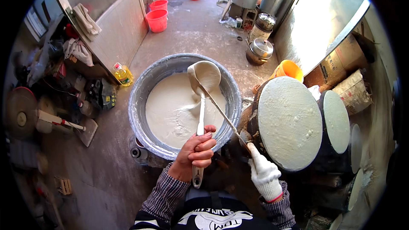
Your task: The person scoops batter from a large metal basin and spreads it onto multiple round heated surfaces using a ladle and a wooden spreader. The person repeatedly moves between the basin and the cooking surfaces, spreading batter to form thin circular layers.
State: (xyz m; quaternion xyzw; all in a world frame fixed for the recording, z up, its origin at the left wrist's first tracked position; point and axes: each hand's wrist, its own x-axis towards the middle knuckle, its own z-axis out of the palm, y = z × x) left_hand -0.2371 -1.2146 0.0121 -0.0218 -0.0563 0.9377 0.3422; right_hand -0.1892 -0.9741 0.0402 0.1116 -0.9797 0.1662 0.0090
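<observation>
My bare left hand (195, 153) grips the white handle of a ladle (202, 111). The ladle's bowl, coated and filled with pale batter, is above the batter (166, 105) in a large grey metal basin (135, 102). Some batter trails from the bowl to the surface below. My right hand (265, 172), in a white knit glove, holds a long thin stick-like tool (225, 118). That tool slants across the basin rim and crosses the ladle, its far end at the bowl. Right of the basin, a sheet of pale, bubbled batter (289, 124) covers a round griddle.
More round, pale-covered griddles (336, 121) curve around my right side. Behind them stand a yellow bucket (289, 69) and cardboard boxes (338, 60). An oil bottle (123, 75) is left of the basin. Lidded pots (261, 49) and red buckets (157, 20) stand farther off.
</observation>
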